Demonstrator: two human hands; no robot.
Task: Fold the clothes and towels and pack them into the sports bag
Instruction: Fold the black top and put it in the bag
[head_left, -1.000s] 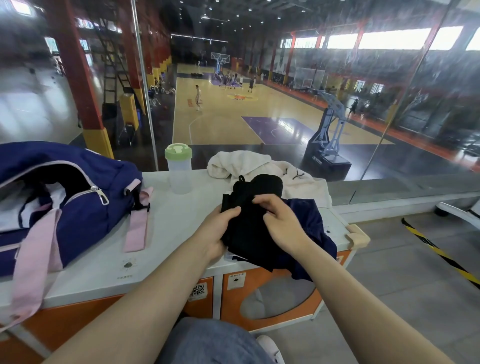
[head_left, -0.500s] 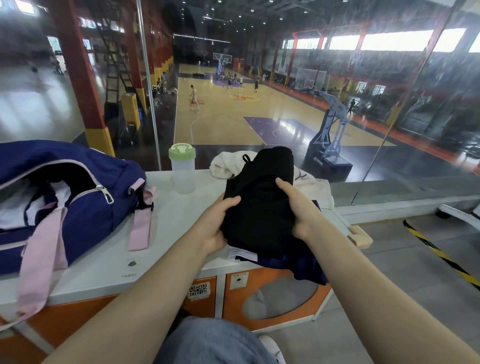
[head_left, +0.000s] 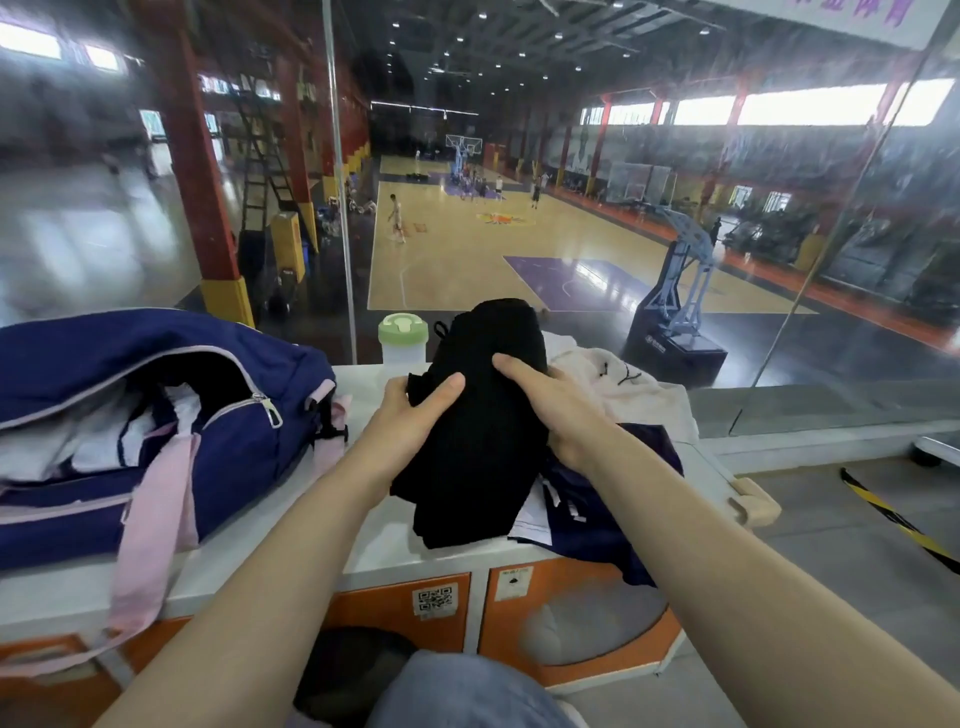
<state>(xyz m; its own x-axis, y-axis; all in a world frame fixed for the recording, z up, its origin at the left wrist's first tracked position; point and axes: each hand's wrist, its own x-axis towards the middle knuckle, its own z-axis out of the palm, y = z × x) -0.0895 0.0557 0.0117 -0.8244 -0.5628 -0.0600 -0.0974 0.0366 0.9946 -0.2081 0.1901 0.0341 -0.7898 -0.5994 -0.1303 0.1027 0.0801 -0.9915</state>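
Note:
A folded black garment (head_left: 483, 431) is held up off the white counter (head_left: 311, 514), gripped on its left side by my left hand (head_left: 415, 415) and on its right side by my right hand (head_left: 550, 405). Under it lies a navy garment with white print (head_left: 592, 514), hanging over the counter's front edge. Behind it a cream towel or garment (head_left: 623, 384) is bunched up. The navy sports bag with pink straps (head_left: 104, 447) lies unzipped at the left, with white and navy clothes inside.
A clear bottle with a green lid (head_left: 402, 340) stands at the back of the counter, just left of the black garment. A glass wall rises right behind the counter. Orange cabinet fronts (head_left: 571, 613) sit below the counter. A yellow-black floor stripe (head_left: 893, 519) runs at the right.
Both hands lifted the black garment from the pile and carried it up and slightly left, toward the bottle. The view has shifted closer.

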